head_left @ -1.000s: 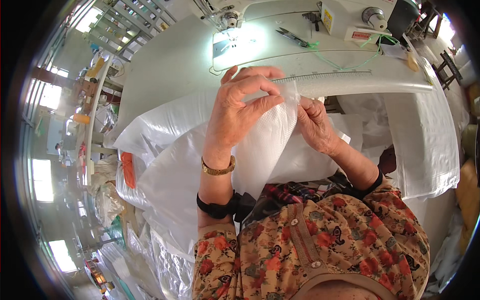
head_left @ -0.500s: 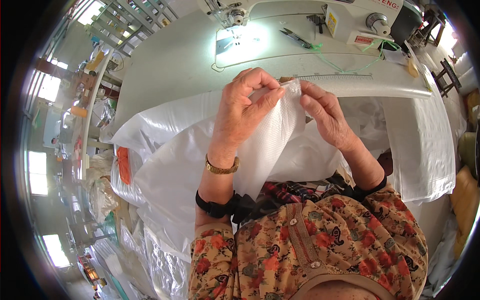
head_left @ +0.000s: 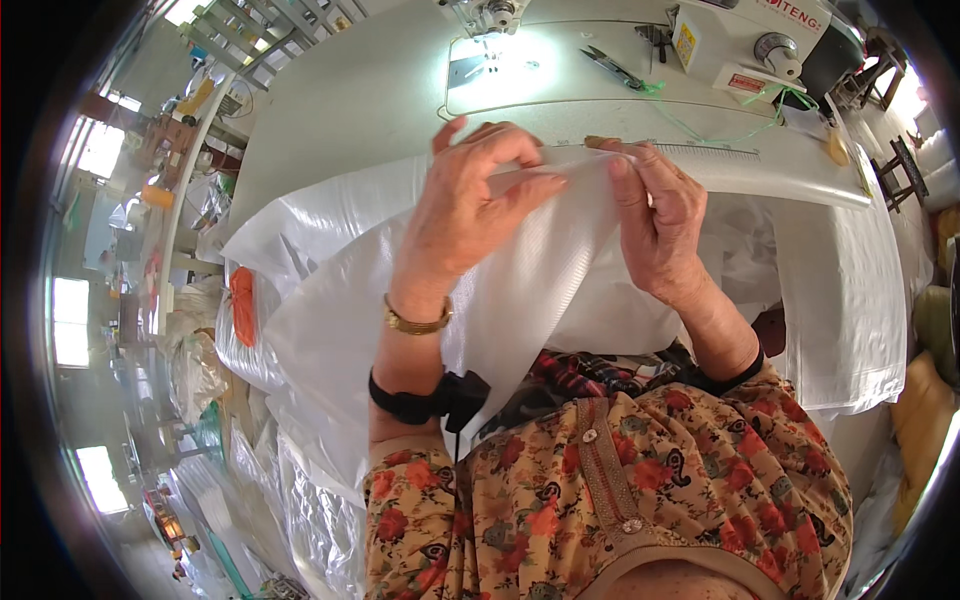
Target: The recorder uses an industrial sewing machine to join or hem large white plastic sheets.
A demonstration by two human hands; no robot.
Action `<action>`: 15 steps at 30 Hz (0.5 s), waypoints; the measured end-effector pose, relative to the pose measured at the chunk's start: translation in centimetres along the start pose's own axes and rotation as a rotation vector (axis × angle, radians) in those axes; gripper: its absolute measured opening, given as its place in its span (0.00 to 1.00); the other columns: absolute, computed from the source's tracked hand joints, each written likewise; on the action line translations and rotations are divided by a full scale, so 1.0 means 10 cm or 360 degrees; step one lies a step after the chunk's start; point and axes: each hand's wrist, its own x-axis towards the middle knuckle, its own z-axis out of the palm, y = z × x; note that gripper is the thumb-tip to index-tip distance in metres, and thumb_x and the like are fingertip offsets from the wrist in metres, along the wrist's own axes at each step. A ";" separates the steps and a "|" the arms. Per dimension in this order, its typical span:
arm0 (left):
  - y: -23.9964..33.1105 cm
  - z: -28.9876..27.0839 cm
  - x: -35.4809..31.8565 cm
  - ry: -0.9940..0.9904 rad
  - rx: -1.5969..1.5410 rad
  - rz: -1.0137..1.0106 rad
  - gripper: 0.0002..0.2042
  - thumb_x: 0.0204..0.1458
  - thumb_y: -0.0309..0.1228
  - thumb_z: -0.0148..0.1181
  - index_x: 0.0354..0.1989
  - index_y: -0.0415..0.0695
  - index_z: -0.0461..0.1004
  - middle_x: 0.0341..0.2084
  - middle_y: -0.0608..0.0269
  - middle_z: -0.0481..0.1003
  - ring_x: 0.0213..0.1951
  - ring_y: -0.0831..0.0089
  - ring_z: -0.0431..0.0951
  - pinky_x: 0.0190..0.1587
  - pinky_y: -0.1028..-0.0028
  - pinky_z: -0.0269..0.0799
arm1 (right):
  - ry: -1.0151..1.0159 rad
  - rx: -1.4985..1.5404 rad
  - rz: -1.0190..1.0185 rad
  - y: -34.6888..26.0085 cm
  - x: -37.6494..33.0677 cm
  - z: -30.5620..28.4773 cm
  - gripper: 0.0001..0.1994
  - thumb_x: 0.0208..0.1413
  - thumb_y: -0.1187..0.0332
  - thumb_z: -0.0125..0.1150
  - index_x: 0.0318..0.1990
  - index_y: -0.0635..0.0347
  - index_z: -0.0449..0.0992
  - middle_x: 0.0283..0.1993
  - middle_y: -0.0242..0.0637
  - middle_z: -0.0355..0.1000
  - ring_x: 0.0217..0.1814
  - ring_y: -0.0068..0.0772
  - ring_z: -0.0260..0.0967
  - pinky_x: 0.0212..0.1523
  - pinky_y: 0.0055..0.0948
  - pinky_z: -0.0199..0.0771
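A translucent white woven plastic sheet rises from my lap to the table's front edge. Its top edge is pinched between the thumb and fingers of my right hand. My left hand, with a gold watch on its wrist, is at the sheet's upper left. Its thumb and index fingertip stand apart, with the sheet just behind them. Beyond my hands, a lit sewing machine head hangs over the needle plate.
Black-handled snips and a green cord lie on the sewing table. A ruler strip runs along its front edge. More white sheeting drapes over the right side. An orange bundle sits at the left.
My left hand has loosened its pinch on the sheet's edge and shifted left. My right hand has moved slightly right, still gripping, and the sheet's top is spread wider.
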 end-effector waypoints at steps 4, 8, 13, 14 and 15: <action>-0.09 -0.29 -0.09 -0.0127 0.0090 -0.0153 0.11 0.46 0.30 0.67 0.25 0.43 0.68 0.23 0.71 0.71 0.33 0.74 0.74 0.65 0.61 0.46 | 0.0104 0.0035 -0.0008 0.03 0.00 -0.04 0.06 0.61 0.74 0.53 0.40 0.67 0.75 0.24 0.39 0.69 0.20 0.26 0.61 0.24 0.23 0.64; -0.02 -0.52 0.02 -0.0160 -0.0766 -0.0042 0.11 0.51 0.30 0.66 0.26 0.41 0.69 0.21 0.75 0.68 0.23 0.83 0.63 0.35 0.78 0.62 | 0.0348 0.0013 -0.0094 0.09 0.06 0.09 0.06 0.62 0.74 0.52 0.38 0.66 0.75 0.23 0.35 0.68 0.18 0.22 0.56 0.22 0.20 0.61; 0.10 -0.77 0.14 -0.0237 -0.0273 -0.0311 0.12 0.53 0.28 0.63 0.45 0.40 0.73 0.18 0.66 0.67 0.21 0.84 0.60 0.24 0.80 0.56 | 0.0378 0.0098 -0.0330 0.05 0.29 0.18 0.03 0.61 0.76 0.53 0.38 0.64 0.73 0.24 0.37 0.71 0.18 0.27 0.64 0.21 0.23 0.65; 0.12 -0.75 0.17 -0.0242 -0.0272 -0.0306 0.12 0.53 0.28 0.63 0.45 0.40 0.73 0.18 0.66 0.67 0.21 0.84 0.60 0.24 0.80 0.56 | 0.0336 0.0082 -0.0396 0.03 0.32 0.19 0.02 0.60 0.77 0.54 0.38 0.64 0.73 0.24 0.38 0.72 0.19 0.29 0.68 0.22 0.25 0.67; 0.18 -0.69 0.22 -0.0077 -0.0073 0.0017 0.11 0.53 0.28 0.63 0.43 0.40 0.74 0.17 0.65 0.66 0.20 0.82 0.60 0.24 0.79 0.56 | 0.0284 0.0038 -0.0392 0.00 0.35 0.17 0.03 0.58 0.78 0.56 0.39 0.63 0.72 0.26 0.40 0.73 0.22 0.36 0.72 0.23 0.31 0.70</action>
